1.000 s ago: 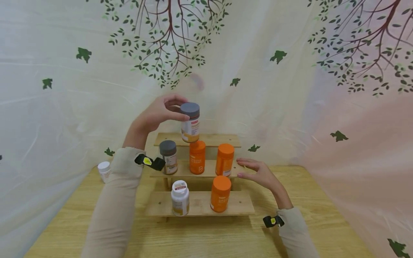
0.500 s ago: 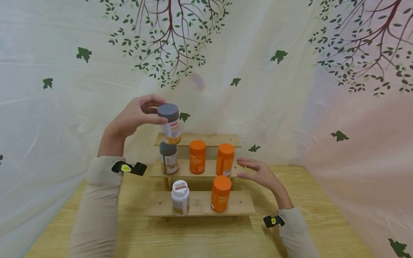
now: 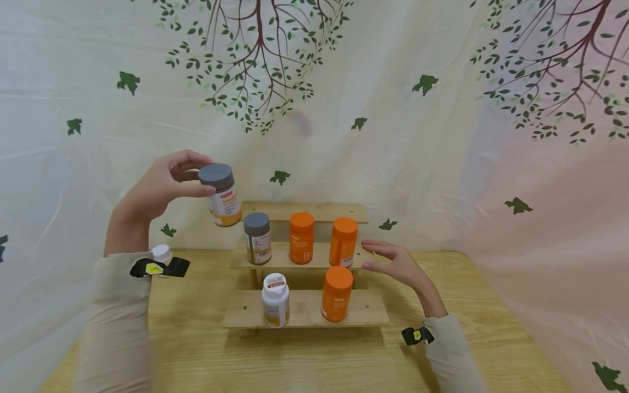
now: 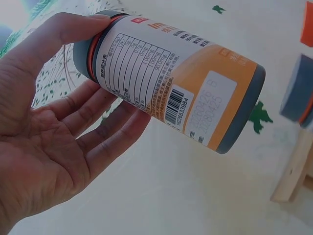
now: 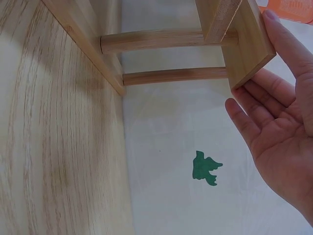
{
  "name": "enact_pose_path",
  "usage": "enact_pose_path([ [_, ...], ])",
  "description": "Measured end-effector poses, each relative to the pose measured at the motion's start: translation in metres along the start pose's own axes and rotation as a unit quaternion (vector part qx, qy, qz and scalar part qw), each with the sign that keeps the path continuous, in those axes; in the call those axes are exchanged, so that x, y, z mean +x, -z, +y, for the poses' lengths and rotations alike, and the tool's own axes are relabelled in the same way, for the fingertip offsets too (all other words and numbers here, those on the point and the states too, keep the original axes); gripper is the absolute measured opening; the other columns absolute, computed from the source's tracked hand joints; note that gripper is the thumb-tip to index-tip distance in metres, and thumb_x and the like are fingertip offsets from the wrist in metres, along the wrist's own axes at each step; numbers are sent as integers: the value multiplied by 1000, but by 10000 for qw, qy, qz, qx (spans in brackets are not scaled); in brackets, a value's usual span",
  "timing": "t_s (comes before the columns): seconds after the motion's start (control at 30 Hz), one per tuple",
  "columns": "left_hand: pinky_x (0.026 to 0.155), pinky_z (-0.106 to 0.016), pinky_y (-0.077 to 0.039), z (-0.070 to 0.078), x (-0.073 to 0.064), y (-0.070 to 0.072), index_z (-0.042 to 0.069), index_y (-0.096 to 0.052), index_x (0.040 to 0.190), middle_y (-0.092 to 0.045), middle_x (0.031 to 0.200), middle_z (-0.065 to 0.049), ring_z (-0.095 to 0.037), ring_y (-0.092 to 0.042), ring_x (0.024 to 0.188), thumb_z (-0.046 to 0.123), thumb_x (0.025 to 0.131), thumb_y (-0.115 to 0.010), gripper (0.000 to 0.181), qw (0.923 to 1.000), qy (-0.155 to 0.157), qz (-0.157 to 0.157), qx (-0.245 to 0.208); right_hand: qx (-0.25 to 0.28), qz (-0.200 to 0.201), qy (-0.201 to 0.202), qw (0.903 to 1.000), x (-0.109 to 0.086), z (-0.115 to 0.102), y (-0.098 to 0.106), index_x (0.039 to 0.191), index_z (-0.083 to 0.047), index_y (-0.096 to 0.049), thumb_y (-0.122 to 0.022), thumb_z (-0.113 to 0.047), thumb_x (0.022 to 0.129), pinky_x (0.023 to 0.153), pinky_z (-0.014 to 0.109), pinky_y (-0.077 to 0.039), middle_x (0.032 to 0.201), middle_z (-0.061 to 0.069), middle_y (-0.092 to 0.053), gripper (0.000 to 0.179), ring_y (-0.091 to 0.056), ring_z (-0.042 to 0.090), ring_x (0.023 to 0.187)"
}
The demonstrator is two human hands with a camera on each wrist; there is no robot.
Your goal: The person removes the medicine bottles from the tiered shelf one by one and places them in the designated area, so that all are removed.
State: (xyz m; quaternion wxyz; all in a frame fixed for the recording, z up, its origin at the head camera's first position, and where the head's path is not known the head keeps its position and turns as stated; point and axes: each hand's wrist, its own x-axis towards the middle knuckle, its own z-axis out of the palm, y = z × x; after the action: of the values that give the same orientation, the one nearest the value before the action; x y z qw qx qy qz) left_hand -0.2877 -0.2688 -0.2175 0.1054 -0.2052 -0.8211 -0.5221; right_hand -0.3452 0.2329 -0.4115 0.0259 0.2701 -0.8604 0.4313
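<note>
My left hand [image 3: 159, 188] holds a supplement bottle [image 3: 226, 206] with a grey lid and a white-and-orange label by its lid end, in the air left of the top board. The left wrist view shows the bottle's label [image 4: 171, 83] and barcode, the thumb on the lid. My right hand [image 3: 395, 266] grips the right end of the middle board of a wooden tiered stand [image 3: 307, 315], thumb at one edge and fingers at the other. In the right wrist view some fingertips are hidden behind the board [image 5: 249, 49].
On the middle board stand a grey-lidded bottle [image 3: 257, 240] and two orange bottles [image 3: 301, 240]. The lowest board carries a white bottle [image 3: 276, 301] and another orange bottle [image 3: 337, 295]. Another white bottle [image 3: 161, 253] stands on the table, partly behind the left wrist. A patterned sheet hangs behind.
My left hand has carried the grey-lidded bottle leftward and slightly down, away from above the stand. The bottle now tilts a little. My right hand stays at the board's end.
</note>
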Motion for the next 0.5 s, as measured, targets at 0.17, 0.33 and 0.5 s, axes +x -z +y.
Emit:
enact_pose_path([
  [0.17, 85, -23, -56, -12, -11, 8, 11, -62, 125, -70, 111, 12, -10, -67, 104, 0, 89, -74, 39, 9999, 150, 5, 52, -4, -25, 12, 10000, 0, 1, 0, 141, -12, -63, -79, -24, 91, 113, 60, -42, 151, 14, -55, 54, -48, 39, 141],
  [0.33, 83, -23, -57, -24, -20, 13, 10, -62, 125, -69, 110, 12, -9, -67, 103, 0, 89, -74, 39, 9998, 191, 49, 72, -2, -9, 23, 10000, 0, 1, 1, 141, -11, -62, -78, -23, 91, 112, 61, -42, 150, 15, -55, 54, -49, 40, 141],
  [0.5, 83, -22, -57, -36, -29, 15, 10, -62, 124, -67, 111, 12, -7, -66, 104, -1, 90, -73, 37, 9997, 177, 117, 70, 24, -48, -3, 10000, 1, 0, -1, 141, -10, -62, -78, -24, 91, 113, 60, -41, 151, 14, -55, 55, -47, 39, 142],
])
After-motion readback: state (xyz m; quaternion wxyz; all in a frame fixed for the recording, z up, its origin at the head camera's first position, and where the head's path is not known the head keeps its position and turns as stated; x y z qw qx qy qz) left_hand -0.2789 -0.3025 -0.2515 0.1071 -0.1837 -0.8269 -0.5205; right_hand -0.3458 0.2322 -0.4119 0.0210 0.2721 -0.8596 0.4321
